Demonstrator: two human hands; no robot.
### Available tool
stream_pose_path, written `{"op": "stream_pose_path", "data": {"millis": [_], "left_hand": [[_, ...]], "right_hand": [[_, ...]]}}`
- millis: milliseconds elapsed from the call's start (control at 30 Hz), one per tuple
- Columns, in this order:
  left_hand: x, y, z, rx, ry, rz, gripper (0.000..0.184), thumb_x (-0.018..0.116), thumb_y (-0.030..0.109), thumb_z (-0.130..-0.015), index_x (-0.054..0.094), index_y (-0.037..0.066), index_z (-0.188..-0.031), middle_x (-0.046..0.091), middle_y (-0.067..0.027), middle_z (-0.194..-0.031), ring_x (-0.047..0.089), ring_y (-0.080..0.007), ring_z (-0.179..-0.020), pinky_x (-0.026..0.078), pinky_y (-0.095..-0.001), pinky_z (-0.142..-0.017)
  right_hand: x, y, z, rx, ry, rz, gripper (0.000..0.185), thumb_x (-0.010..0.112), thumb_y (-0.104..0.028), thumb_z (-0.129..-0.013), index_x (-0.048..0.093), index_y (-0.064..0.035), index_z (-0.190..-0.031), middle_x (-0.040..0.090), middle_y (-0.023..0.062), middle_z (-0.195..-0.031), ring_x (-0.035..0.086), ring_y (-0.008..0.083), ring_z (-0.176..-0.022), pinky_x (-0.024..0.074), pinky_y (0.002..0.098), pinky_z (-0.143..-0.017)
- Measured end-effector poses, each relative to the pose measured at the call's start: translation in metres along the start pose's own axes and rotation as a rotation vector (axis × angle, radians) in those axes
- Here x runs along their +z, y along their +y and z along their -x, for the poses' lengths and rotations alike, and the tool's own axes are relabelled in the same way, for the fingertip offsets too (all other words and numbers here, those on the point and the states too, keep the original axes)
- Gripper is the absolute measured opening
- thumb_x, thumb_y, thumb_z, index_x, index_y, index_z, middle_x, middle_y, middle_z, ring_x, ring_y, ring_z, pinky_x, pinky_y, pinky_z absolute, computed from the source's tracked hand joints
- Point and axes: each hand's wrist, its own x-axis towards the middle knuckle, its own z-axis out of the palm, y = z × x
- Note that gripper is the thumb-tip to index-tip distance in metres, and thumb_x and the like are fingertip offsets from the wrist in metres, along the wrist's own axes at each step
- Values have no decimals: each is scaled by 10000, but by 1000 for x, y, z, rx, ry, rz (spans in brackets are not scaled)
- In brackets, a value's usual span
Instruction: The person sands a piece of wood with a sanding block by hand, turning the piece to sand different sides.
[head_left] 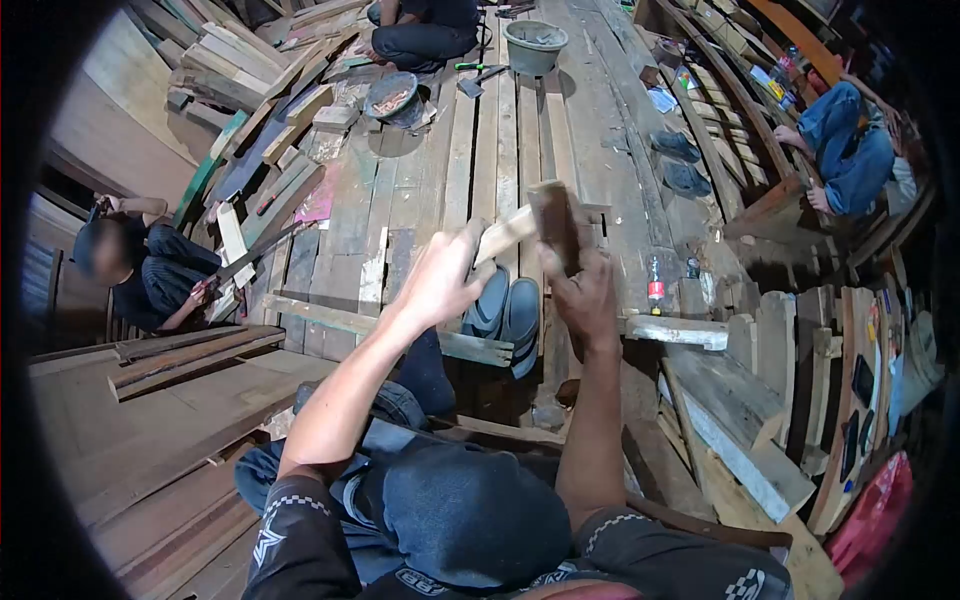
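Observation:
In front of my body, above the plank floor, my left hand (pixel 450 270) is closed round the lower left end of a pale wooden piece (pixel 508 232). My right hand (pixel 583 285) grips a dark brown block (pixel 556 225), held upright against the right end of the pale piece. Where the two meet, the exact contact is too small to make out. Below my hands a pair of grey-blue sandals (pixel 503 312) rests on the floor.
A grey bucket (pixel 535 50), a basin (pixel 391 97) and a hammer (pixel 480 82) stand ahead. People sit at the left (pixel 150 260), top and right (pixel 848 150). Stacked planks (pixel 210 345) lie left; a small bottle (pixel 656 280) and sandals (pixel 680 163) are at the right.

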Motion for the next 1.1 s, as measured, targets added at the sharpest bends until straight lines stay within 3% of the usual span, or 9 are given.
{"op": "stream_pose_path", "data": {"millis": [33, 233, 333, 400, 533, 700, 800, 933, 1100], "left_hand": [[-2, 4, 0, -24, -40, -26, 373, 650, 77, -778, 549, -33, -1121, 603, -244, -727, 610, -425, -692, 469, -451, -640], [2, -4, -1, 77, 55, 12, 375, 654, 67, -768, 552, -36, -1114, 597, -248, -726, 612, -426, -704, 465, -439, -638], [-1, 0, -1, 2, -30, 1, 293, 655, 67, -767, 561, -34, -1026, 585, -251, -704, 618, -428, -717, 462, -444, -641], [-1, 1, -3, -37, -84, -44, 266, 653, 69, -768, 561, -30, -997, 586, -251, -700, 625, -428, -729, 463, -446, -645], [-2, 4, -5, -95, -24, 101, 248, 658, 66, -768, 576, -18, -986, 611, -251, -714, 642, -413, -729, 468, -449, -637], [5, -9, -6, -117, 74, 189, 494, 587, 472, -937, 613, -8, -829, 557, -115, -618, 554, -195, -589, 423, -355, -553], [16, -16, -9, -186, 28, 544, 444, 464, 436, -1012, 582, 37, -856, 517, 1, -665, 479, -120, -555, 375, -297, -510], [15, -15, -10, -360, -88, 768, 326, 452, 392, -1022, 529, 77, -982, 459, 29, -690, 422, -57, -532, 352, -228, -482], [12, -12, -9, -381, -83, 1081, 280, 446, 354, -1030, 514, 82, -1033, 552, -5, -796, 482, -74, -583, 425, -246, -535]], "right_hand": [[2, 6, -1, 30, 52, 91, 545, 631, -200, -885, 478, -35, -1381, 684, 227, -879, 693, 265, -755, 533, 385, -692], [4, 2, 4, -99, -94, 257, 343, 671, -310, -841, 698, 21, -931, 674, 224, -761, 672, 320, -679, 507, 412, -625], [-5, 6, 4, 171, 0, 243, 453, 635, -376, -875, 563, -64, -1195, 678, 253, -918, 653, 444, -841, 511, 469, -728], [-12, 22, 0, 261, 106, 362, 719, 590, -458, -895, 316, -185, -1501, 657, 277, -1077, 619, 508, -961, 510, 527, -812], [0, 44, -1, 103, 231, 316, 676, 570, -426, -933, 329, -122, -1487, 595, 298, -1214, 576, 469, -1122, 492, 508, -886], [5, 53, 0, 249, 211, 126, 736, 577, -464, -927, 350, 0, -1451, 577, 326, -1228, 548, 465, -1176, 471, 458, -952], [5, 79, 0, 180, 270, 157, 756, 580, -476, -922, 351, 20, -1445, 561, 341, -1240, 535, 473, -1188, 453, 462, -975], [8, 91, -1, 246, 260, 141, 726, 593, -453, -921, 376, 15, -1430, 543, 348, -1258, 532, 474, -1189, 435, 465, -990], [6, 90, 0, 234, 239, 70, 652, 629, -400, -909, 435, 6, -1381, 606, 307, -1177, 591, 438, -1116, 456, 461, -938]]}}
